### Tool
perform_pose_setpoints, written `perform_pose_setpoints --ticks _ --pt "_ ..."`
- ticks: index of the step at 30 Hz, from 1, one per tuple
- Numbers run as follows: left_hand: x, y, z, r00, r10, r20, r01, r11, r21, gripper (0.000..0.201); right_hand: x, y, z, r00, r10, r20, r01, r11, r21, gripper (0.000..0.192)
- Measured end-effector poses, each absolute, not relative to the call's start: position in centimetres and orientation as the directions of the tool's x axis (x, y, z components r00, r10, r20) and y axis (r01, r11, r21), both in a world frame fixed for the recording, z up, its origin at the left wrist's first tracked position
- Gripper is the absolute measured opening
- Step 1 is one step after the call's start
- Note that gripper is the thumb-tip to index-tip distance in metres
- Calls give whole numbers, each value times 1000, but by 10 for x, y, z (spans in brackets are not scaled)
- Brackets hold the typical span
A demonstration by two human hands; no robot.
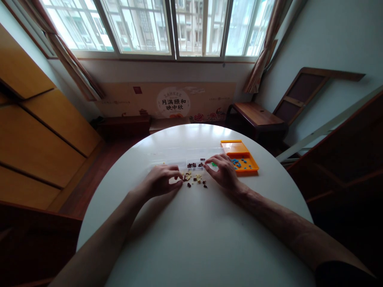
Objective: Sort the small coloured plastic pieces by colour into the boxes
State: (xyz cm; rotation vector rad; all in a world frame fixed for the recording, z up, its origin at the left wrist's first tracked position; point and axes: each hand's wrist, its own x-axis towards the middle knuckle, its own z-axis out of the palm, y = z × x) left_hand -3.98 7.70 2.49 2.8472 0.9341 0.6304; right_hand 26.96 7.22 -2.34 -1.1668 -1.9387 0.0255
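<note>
Two forearms reached over a round white surface (191, 239).
The left hand (161, 181) pinched a small piece beside the scattered dark and cream pieces (196, 179); the right hand (223, 171) (fingers curled) touched the clear compartment box (179, 157), orange tray (242, 153) just beyond.

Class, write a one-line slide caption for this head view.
Left hand and right hand pick among small dark and cream pieces beside a clear plastic compartment box and orange plastic tray.
</note>
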Motion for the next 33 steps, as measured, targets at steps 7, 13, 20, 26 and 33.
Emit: perform_pose_setpoints --ticks 7,13,20,26,33 --pt "-39 78 21 735 589 336 546 -808 222 20 267 70 -22 -282 706 649 657 636 -406 6" --pt "-32 74 20 684 607 405 514 -795 322 19 264 69 -22 -481 585 653 532 787 -313 3" --pt "-10 66 3 649 655 387 474 -746 468 19 262 68 -15 -606 483 632 424 869 -257 8" --pt "-6 66 -4 641 649 411 471 -755 456 20 262 70 -15 -624 422 657 377 900 -220 2" --pt "-5 63 2 631 658 412 480 -747 460 20 262 70 -16 -618 420 664 362 902 -234 4"
